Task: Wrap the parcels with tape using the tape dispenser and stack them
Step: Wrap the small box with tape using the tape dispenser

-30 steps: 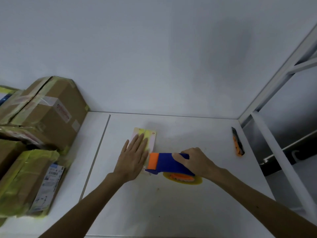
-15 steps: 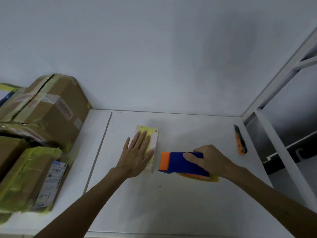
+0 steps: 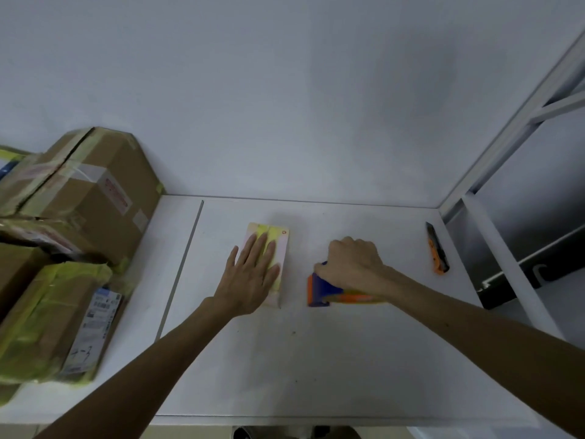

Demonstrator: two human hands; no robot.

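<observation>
1. Parcel (image 3: 274, 233): small and flat, it lies on the white table (image 3: 316, 359) in front of you, with yellow tape already across its top face.
2. Your left hand (image 3: 250, 278) rests flat on the parcel, fingers straight and slightly spread, covering its near half. I judge this pins the parcel so it cannot slide when tape is pulled.
3. Your right hand (image 3: 351, 264) is clenched round the handle of the tape dispenser (image 3: 323, 291), which sits low over the table just right of the parcel, apart from it.
4. The dispenser's orange front faces the parcel, which suits starting a strip at the parcel's right edge. Whether a strand of tape crosses the gap cannot be told.
5. Well to the left of the parcel stands a pile of cardboard boxes (image 3: 95, 198), several bound in yellow tape. That is probably where this one gets stacked.
6. Far right of the parcel, beyond the dispenser, a utility knife (image 3: 437, 248) lies on the table. Farther right still stands a white metal frame (image 3: 493, 248).
7. Your own left fingers cover the middle of the parcel, so a strip run across the top would meet them. You would likely need to shift them first.
</observation>
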